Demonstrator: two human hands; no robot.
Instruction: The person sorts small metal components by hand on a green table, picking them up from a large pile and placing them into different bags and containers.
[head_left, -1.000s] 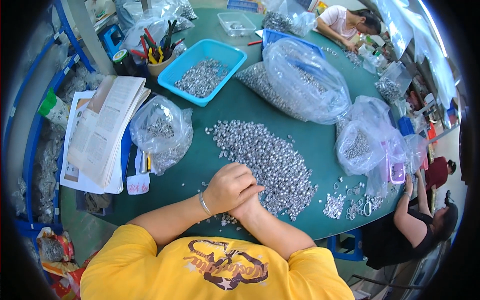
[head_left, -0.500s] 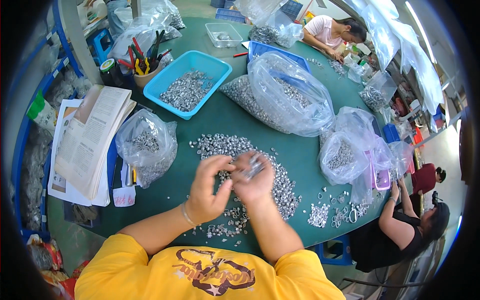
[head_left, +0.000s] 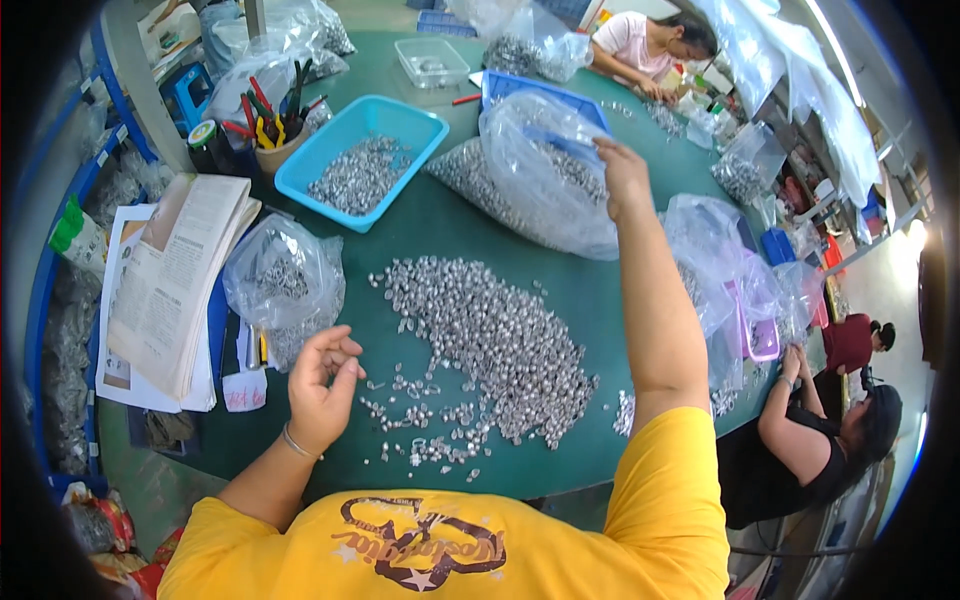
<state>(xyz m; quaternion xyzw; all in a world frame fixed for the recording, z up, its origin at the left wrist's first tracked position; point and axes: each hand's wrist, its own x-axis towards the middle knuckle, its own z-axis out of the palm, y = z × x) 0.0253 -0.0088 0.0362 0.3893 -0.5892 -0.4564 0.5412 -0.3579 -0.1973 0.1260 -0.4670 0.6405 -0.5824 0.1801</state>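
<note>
A large heap of small silver metal pieces (head_left: 500, 350) covers the middle of the table, with a looser scatter (head_left: 435, 430) at its near edge. My left hand (head_left: 322, 385) hovers left of that scatter, its fingers loosely bent and nothing visible in it. Stretched far forward, my right hand (head_left: 624, 178) is at the right side of a big clear plastic bag (head_left: 545, 125) filled with similar pieces. Its fingers extend toward the bag's mouth; the palm is hidden. Whether they touch the plastic is unclear.
A light-blue tray (head_left: 435, 130) of metal pieces and a smaller clear bag (head_left: 285, 275) lie left, near papers (head_left: 180, 290) and a cup of pliers (head_left: 280, 150). More bags (head_left: 700, 230) and a purple basket (head_left: 765, 340) stand right. Co-workers sit at the far and right edges.
My hands, together over the heap before, have parted. The right one, which held silver pieces, has swung forward and right to the big bag; the left has drawn back left.
</note>
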